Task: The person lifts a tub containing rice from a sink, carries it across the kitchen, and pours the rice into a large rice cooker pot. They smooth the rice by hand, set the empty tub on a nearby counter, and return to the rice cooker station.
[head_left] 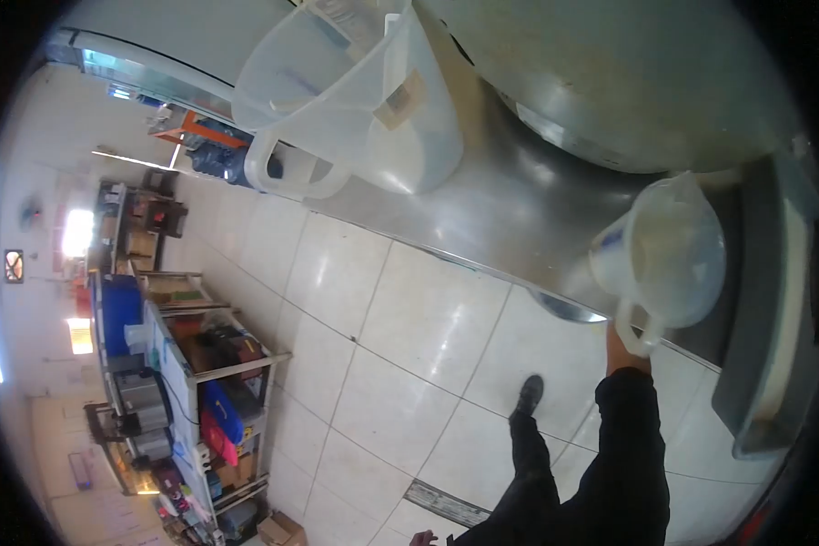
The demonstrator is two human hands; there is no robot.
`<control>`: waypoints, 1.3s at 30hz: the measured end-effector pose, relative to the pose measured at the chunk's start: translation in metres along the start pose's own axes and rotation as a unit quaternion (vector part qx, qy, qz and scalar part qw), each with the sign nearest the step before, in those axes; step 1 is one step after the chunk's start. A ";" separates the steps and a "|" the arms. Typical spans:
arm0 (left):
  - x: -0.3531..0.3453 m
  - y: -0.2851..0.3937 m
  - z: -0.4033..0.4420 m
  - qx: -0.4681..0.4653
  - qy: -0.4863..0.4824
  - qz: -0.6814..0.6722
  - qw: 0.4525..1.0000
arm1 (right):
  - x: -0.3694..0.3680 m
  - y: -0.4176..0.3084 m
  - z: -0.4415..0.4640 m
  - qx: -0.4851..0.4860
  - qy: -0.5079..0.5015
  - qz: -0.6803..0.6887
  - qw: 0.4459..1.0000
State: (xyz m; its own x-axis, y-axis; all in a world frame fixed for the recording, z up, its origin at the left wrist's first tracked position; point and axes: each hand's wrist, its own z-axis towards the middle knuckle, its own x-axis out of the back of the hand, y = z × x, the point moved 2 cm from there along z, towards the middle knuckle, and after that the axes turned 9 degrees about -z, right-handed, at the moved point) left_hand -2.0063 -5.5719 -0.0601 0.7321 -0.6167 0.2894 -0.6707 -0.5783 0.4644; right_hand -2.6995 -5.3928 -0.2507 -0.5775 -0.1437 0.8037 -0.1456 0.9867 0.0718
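The scene appears turned on its side. My right hand [626,344], in a black sleeve, is closed round the handle of a translucent plastic measuring jug [692,259]. The jug is over the steel counter [510,214], close to its right end; I cannot tell whether it touches. Most of the fingers are behind the handle. My left hand [423,539] is at the bottom edge, mostly cut off, and its grip is unclear. A larger translucent pitcher [419,136] stands on the counter at the upper left.
A large pale, rounded container [628,91] occupies the upper right. A grey tray [773,364] sits at the far right. Across the tiled floor [419,318] stands a rack [196,382] loaded with boxes and tools. One black shoe [530,396] is on the floor beneath the counter edge.
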 end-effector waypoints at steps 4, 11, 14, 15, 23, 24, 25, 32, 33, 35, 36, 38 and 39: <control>-0.024 0.030 -0.001 -0.039 -0.012 -0.007 0.999 | -0.031 -0.020 0.016 -0.008 0.000 0.011 1.000; -0.063 0.063 0.020 -0.061 -0.049 0.018 0.997 | -0.011 -0.010 -0.004 -0.009 0.017 0.050 0.999; -0.063 0.064 0.038 0.036 -0.077 0.010 0.996 | -0.024 -0.029 0.035 0.033 0.067 0.132 0.988; -0.061 0.060 0.049 -0.032 -0.081 0.073 0.994 | -0.057 -0.040 0.053 0.071 0.105 0.178 0.976; -0.105 0.221 0.091 -0.209 -0.277 0.172 0.922 | -0.122 -0.012 -0.276 0.209 -0.042 0.227 0.950; -0.123 0.273 0.064 -0.215 -0.316 0.148 0.912 | -0.140 -0.001 -0.308 0.170 -0.033 0.189 0.967; -0.139 0.287 0.104 -0.292 -0.422 0.099 0.853 | -0.126 0.021 -0.348 0.091 -0.042 0.266 0.959; -0.285 0.519 -0.072 -0.283 -0.632 0.295 0.659 | -0.078 0.184 -0.447 -0.288 0.329 0.607 0.664; -0.306 0.531 -0.115 -0.297 -0.641 0.273 0.653 | -0.019 0.187 -0.462 -0.323 0.333 0.670 0.579; -0.363 0.538 -0.178 -0.316 -0.654 0.231 0.647 | 0.054 0.201 -0.462 -0.320 0.345 0.730 0.496; -0.396 0.538 -0.190 -0.316 -0.656 0.214 0.651 | 0.086 0.209 -0.455 -0.315 0.348 0.731 0.496; -0.470 0.546 -0.213 -0.414 -0.668 0.217 0.579 | 0.135 0.219 -0.434 -0.220 0.384 0.786 0.431; -0.509 0.549 -0.215 -0.460 -0.617 0.203 0.605 | 0.145 0.226 -0.416 -0.202 0.380 0.790 0.437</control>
State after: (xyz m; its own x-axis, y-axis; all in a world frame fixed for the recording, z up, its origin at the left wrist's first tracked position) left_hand -2.7217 -5.4608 0.2275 -0.4991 -0.8654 -0.0452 0.0007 -0.0526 0.9986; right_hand -2.4825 -5.1591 0.1280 0.7545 0.6562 -0.0071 0.1955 -0.2352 -0.9521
